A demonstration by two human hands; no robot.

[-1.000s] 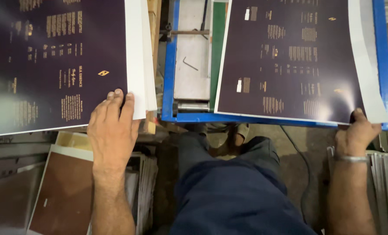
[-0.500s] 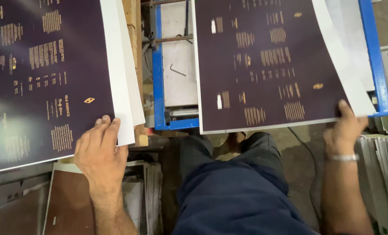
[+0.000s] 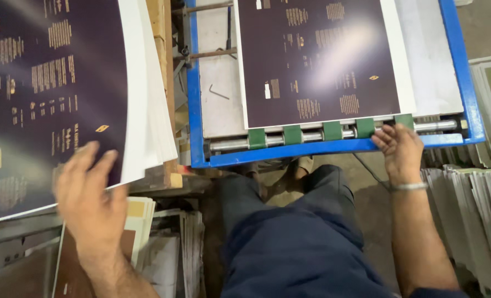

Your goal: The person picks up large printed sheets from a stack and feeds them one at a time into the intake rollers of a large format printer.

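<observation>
1. Right hand [image 3: 401,148] now down at the near edge of the blue metal tray [image 3: 197,110], fingers [image 3: 386,140] bent against the row of green clips [image 3: 325,131] on the shiny roller bar [image 3: 229,144].
2. Dark purple printed sheet with a white border [image 3: 317,60] now flat inside the tray, near edge tucked at the clips. Half a second ago, gripped at its corner and out past the tray.
3. Looks fed in and let go.
4. Left hand [image 3: 88,198] blurred, fingers spread open on the stack of dark purple sheets [image 3: 52,94], holding nothing.
5. Small bent metal key [image 3: 219,92] on the tray's grey plate.
</observation>
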